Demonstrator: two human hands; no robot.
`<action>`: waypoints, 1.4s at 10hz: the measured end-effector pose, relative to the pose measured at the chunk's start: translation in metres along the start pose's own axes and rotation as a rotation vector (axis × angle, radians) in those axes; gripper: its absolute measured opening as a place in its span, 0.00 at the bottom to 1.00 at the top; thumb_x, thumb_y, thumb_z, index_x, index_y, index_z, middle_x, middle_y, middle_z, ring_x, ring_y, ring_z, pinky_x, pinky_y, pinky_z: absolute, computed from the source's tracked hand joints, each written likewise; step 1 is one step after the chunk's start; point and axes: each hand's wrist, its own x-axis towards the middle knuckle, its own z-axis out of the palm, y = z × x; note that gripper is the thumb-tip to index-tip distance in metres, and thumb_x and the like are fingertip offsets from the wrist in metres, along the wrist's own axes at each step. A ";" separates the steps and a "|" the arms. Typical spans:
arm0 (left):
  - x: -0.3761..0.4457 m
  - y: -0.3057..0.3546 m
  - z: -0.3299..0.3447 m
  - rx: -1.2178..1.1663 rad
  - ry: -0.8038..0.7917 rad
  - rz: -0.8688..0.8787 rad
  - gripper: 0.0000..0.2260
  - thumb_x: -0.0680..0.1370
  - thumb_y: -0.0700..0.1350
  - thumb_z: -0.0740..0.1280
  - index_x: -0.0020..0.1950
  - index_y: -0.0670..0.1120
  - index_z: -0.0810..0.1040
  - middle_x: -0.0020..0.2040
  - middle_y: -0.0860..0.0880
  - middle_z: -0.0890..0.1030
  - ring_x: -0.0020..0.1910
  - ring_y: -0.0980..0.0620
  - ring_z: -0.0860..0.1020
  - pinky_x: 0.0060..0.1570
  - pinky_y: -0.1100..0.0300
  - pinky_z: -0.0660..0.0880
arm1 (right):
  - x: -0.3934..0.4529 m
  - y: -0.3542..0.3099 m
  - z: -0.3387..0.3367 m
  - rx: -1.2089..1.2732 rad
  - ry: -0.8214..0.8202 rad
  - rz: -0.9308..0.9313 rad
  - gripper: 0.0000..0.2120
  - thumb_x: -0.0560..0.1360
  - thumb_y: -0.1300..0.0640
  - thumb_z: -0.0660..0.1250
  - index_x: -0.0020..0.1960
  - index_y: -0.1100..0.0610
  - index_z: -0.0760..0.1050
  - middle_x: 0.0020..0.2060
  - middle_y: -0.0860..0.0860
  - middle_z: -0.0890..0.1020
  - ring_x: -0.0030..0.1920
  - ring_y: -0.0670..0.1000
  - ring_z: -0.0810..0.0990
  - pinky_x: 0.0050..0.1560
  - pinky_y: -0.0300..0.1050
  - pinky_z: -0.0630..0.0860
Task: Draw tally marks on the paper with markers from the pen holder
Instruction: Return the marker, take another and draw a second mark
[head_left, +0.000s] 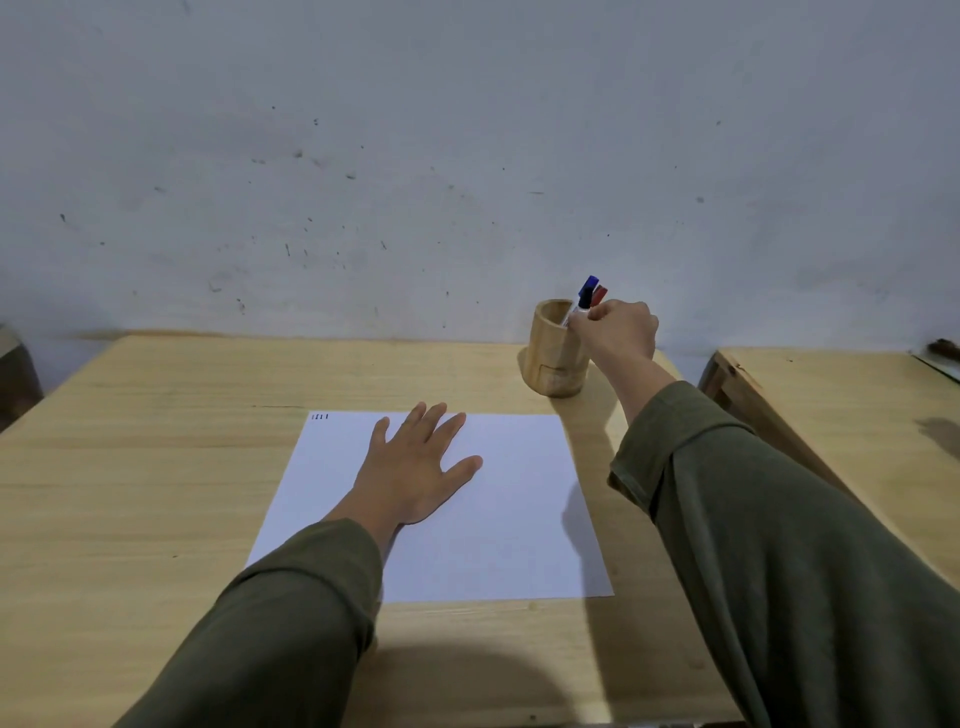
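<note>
The person's right hand (618, 330) is reaching over the wooden pen holder (557, 349) at the table's (156, 457) far right, fingers closing around a black-capped marker (578, 307) that is standing in it beside blue and red ones. The left hand (418, 465) is lying flat and spread open on the paper (509, 519), gripping nothing. A few tally marks (319, 417) are sitting at the sheet's top left corner.

A pale wooden table (156, 467) stands against a scuffed grey wall (415, 156), another wooden surface (831, 415) beside it.
</note>
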 end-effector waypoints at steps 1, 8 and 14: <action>0.000 0.000 0.000 -0.003 0.003 -0.002 0.29 0.78 0.64 0.45 0.77 0.56 0.45 0.79 0.55 0.44 0.77 0.55 0.40 0.75 0.45 0.40 | 0.000 0.000 -0.001 0.008 0.013 0.010 0.14 0.75 0.51 0.62 0.55 0.56 0.79 0.60 0.57 0.72 0.65 0.57 0.66 0.62 0.53 0.72; 0.001 0.000 0.001 -0.005 0.011 -0.003 0.29 0.78 0.64 0.45 0.77 0.55 0.46 0.79 0.55 0.45 0.77 0.55 0.41 0.75 0.45 0.39 | -0.006 -0.002 -0.006 0.031 0.070 0.005 0.18 0.75 0.52 0.64 0.63 0.56 0.71 0.63 0.57 0.70 0.66 0.56 0.65 0.56 0.50 0.70; 0.035 0.028 -0.060 -0.189 0.139 0.122 0.29 0.79 0.60 0.51 0.77 0.50 0.50 0.79 0.52 0.48 0.78 0.53 0.42 0.74 0.43 0.43 | -0.040 -0.020 -0.029 0.023 0.094 -0.112 0.19 0.73 0.52 0.66 0.62 0.55 0.70 0.59 0.57 0.71 0.63 0.56 0.67 0.58 0.50 0.71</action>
